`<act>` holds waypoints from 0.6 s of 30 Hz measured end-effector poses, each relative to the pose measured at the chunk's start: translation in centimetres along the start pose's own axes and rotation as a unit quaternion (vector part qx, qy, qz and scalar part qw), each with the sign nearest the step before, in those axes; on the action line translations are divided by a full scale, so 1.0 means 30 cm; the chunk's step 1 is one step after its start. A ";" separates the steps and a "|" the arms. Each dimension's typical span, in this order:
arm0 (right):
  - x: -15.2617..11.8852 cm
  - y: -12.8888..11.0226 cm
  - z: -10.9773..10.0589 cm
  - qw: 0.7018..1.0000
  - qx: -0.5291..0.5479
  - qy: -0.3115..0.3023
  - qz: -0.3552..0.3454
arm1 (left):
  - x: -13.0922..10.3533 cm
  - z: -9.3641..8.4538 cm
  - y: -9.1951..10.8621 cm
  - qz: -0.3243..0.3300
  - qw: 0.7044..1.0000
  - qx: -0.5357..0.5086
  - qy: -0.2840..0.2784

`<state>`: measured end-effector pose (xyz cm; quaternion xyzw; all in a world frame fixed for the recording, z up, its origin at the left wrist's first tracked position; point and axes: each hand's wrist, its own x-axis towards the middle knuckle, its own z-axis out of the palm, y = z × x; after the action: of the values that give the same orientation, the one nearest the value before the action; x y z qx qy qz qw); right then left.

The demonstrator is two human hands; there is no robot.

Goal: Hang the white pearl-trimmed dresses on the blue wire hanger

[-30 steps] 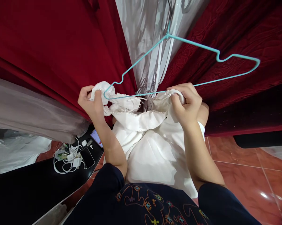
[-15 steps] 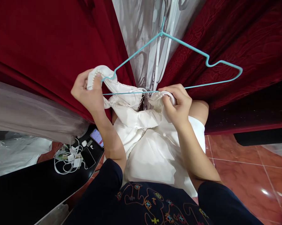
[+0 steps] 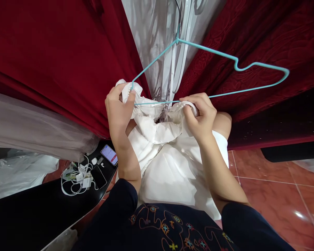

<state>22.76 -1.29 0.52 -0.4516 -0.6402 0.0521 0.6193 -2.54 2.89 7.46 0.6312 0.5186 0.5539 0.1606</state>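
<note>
A white dress (image 3: 170,170) with pearl-like beaded trim lies across the lap, its top edge raised between my hands. My left hand (image 3: 120,108) is closed on one strap of the dress, at the left end of a light blue hanger (image 3: 206,48). That end of the hanger passes into the strap's fabric. My right hand (image 3: 200,116) pinches the other side of the dress top, against the hanger's bottom bar. The hanger's right end sticks out bare, beyond my right hand. Its hook points up, near a thin dark cord.
Red curtains (image 3: 68,45) hang left and right, with white sheer cloth (image 3: 146,31) between them. At the lower left, a black table (image 3: 31,209) bears a lit phone (image 3: 109,154), a dark phone (image 3: 98,177) and white cables (image 3: 68,190). Red tiles (image 3: 272,188) cover the floor.
My left hand has moved right with the strap, nearer to my right hand. The hanger has shifted right, its right end farther out. My right hand keeps its hold.
</note>
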 end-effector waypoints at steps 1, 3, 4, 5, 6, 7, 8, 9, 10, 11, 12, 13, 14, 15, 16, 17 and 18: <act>0.000 0.003 -0.001 1.000 -0.007 -0.002 0.005 | -0.020 0.003 0.007 -0.006 1.000 -0.020 -0.009; 0.001 0.006 0.001 1.000 -0.014 -0.003 0.014 | -0.069 0.009 0.030 -0.005 0.997 -0.082 0.008; 0.001 0.007 0.004 1.000 -0.015 -0.003 0.015 | -0.097 0.013 0.041 -0.003 0.992 -0.120 0.028; 0.001 0.007 0.007 1.000 -0.014 -0.002 0.014 | -0.124 0.018 0.048 -0.007 0.987 -0.156 0.039; 0.000 0.007 0.011 1.000 -0.012 -0.001 0.012 | -0.149 0.023 0.048 -0.022 0.982 -0.186 0.029; -0.002 0.007 0.015 1.000 -0.010 -0.002 0.008 | -0.171 0.029 0.042 -0.047 0.978 -0.204 -0.005; -0.004 0.007 0.018 1.000 -0.005 -0.002 0.004 | -0.188 0.037 0.028 -0.079 0.972 -0.211 -0.059; -0.006 0.007 0.021 1.000 -0.001 -0.002 0.002 | -0.200 0.047 0.010 -0.114 0.963 -0.208 -0.124; -0.008 0.008 0.023 1.000 0.003 -0.003 0.001 | -0.208 0.061 -0.010 -0.147 0.951 -0.203 -0.179; -0.010 0.009 0.025 1.000 0.005 -0.003 0.001 | -0.212 0.078 -0.027 -0.176 0.939 -0.206 -0.212; -0.011 0.010 0.026 1.000 0.005 -0.002 0.002 | -0.214 0.098 -0.039 -0.200 0.927 -0.231 -0.216; -0.012 0.010 0.026 1.000 0.001 -0.002 0.004 | -0.215 0.121 -0.045 -0.216 0.915 -0.275 -0.200; -0.013 0.010 0.027 1.000 -0.003 -0.002 0.003 | -0.216 0.146 -0.042 -0.225 0.902 -0.326 -0.170; -0.014 0.009 0.029 1.000 -0.006 -0.004 0.000 | -0.218 0.172 -0.032 -0.228 0.886 -0.378 -0.139; -0.016 0.007 0.030 1.000 -0.006 -0.006 -0.005 | -0.221 0.196 -0.017 -0.228 0.868 -0.427 -0.112; -0.019 0.005 0.031 1.000 -0.004 -0.008 -0.012 | -0.225 0.218 0.002 -0.227 0.850 -0.466 -0.091; -0.022 0.004 0.032 1.000 -0.002 -0.011 -0.018 | -0.230 0.237 0.020 -0.225 0.837 -0.494 -0.074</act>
<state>21.91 -1.17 -0.28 -0.4411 -0.6552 0.0448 0.6117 4.96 -0.47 1.87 0.3727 0.2908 0.6366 0.6093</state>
